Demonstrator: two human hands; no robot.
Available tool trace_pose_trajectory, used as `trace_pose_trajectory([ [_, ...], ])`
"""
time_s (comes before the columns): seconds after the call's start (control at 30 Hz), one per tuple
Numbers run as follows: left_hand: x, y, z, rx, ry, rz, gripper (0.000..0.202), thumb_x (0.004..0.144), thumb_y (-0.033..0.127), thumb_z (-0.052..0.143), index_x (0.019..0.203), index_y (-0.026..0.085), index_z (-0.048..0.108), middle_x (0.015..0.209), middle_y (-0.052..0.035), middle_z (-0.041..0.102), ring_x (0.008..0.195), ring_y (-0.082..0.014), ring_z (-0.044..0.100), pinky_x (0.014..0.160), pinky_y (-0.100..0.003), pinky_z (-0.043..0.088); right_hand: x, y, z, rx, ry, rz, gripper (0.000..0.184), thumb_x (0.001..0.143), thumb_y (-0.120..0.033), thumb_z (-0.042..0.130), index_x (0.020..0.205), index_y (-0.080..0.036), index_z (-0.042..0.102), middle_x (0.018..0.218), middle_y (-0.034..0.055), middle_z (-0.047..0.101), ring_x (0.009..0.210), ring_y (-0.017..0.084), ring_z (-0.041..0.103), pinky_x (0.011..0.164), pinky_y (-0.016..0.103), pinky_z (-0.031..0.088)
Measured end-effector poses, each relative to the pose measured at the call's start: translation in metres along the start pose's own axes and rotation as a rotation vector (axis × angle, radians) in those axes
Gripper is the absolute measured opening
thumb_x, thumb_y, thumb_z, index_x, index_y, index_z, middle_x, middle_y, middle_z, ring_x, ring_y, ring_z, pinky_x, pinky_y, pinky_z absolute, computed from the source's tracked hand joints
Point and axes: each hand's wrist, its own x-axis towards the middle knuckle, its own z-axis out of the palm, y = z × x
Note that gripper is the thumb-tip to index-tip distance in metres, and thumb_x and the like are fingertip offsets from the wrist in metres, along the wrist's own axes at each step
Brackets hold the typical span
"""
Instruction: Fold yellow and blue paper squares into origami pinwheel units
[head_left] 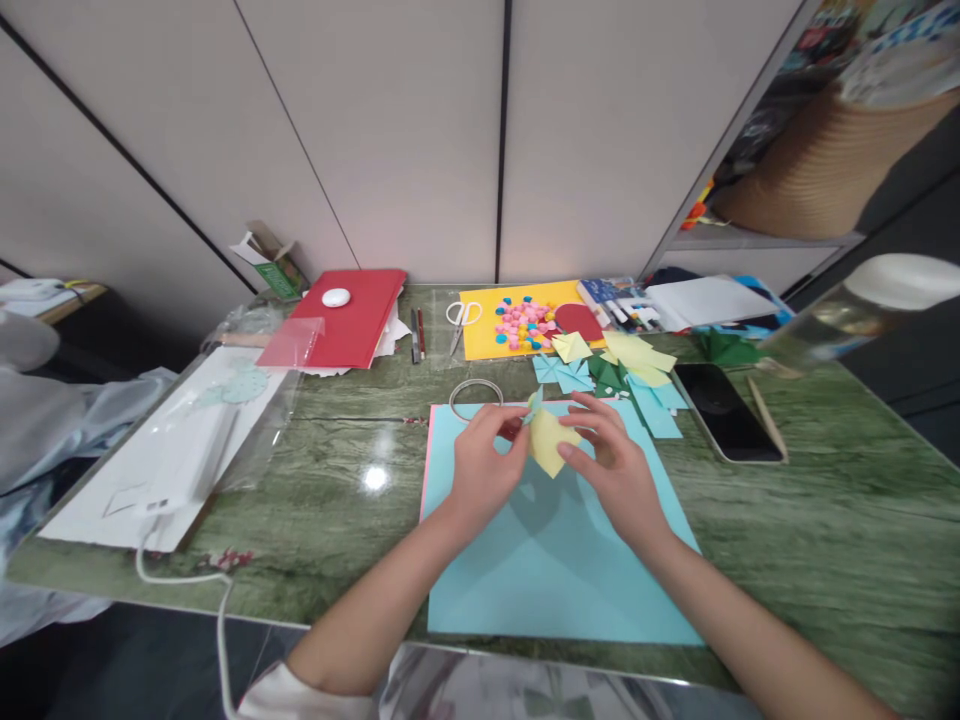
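Note:
Between my two hands is a small folded paper piece, pale yellow (553, 442) with a light blue part (533, 405) at its upper left. My left hand (487, 460) pinches the blue part between thumb and fingers. On the other side, my right hand (611, 460) grips the yellow part by its right edge with thumb and fingertips. Both hands are above a light blue sheet (555, 590) lying on the table. Just beyond them lie folded blue papers (564, 373), a folded yellow paper (571, 347) and a metal ring (477, 383).
A yellow sheet (480, 338) bears pink, blue and yellow bits (525, 322). White-handled scissors (463, 316), pens (416, 335) and a red folder (352, 330) lie at the back. A phone (724, 412) and clear bottle (847, 315) are right; a white power strip (187, 465) with cable is left.

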Motion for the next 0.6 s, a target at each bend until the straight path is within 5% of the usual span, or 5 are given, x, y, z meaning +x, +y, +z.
trace_pose_trajectory([
  [0.2, -0.004, -0.001, 0.0, 0.067, -0.012, 0.105, 0.018, 0.079, 0.015, 0.052, 0.094, 0.021, 0.06, 0.081, -0.0023, 0.062, 0.073, -0.0116, 0.058, 0.069, -0.026, 0.049, 0.0, -0.004, 0.002, -0.024, -0.005, 0.01, 0.062, 0.074, -0.023, 0.06, 0.129, -0.028, 0.033, 0.088, 0.001, 0.059, 0.083, 0.018, 0.059, 0.077, 0.039, 0.049],
  [0.37, -0.007, 0.001, 0.001, 0.075, -0.043, 0.129, 0.013, 0.078, 0.018, 0.054, 0.088, 0.019, 0.062, 0.078, -0.0025, 0.064, 0.073, -0.0129, 0.059, 0.07, -0.027, 0.048, -0.003, -0.011, 0.002, -0.152, 0.019, 0.024, 0.066, 0.077, -0.023, 0.057, 0.134, -0.028, 0.025, 0.076, -0.0025, 0.059, 0.078, 0.018, 0.059, 0.079, 0.04, 0.047],
  [0.47, -0.006, 0.002, 0.002, -0.01, -0.07, -0.006, 0.009, 0.078, 0.022, 0.056, 0.082, 0.019, 0.064, 0.077, -0.0026, 0.065, 0.071, -0.013, 0.06, 0.069, -0.027, 0.049, -0.002, -0.009, 0.001, -0.297, 0.061, -0.103, 0.062, 0.077, -0.021, 0.056, 0.132, -0.029, 0.03, 0.089, 0.0013, 0.059, 0.089, 0.02, 0.056, 0.086, 0.043, 0.043],
  [0.6, -0.003, 0.002, 0.005, -0.31, -0.098, -0.319, 0.013, 0.075, 0.03, 0.06, 0.075, 0.017, 0.063, 0.07, -0.0021, 0.065, 0.067, -0.0138, 0.062, 0.067, -0.029, 0.052, -0.002, -0.005, 0.0, -0.495, 0.158, -0.305, 0.033, 0.077, -0.02, 0.057, 0.108, -0.029, 0.056, 0.115, 0.0069, 0.048, 0.112, 0.025, 0.045, 0.095, 0.047, 0.036],
])
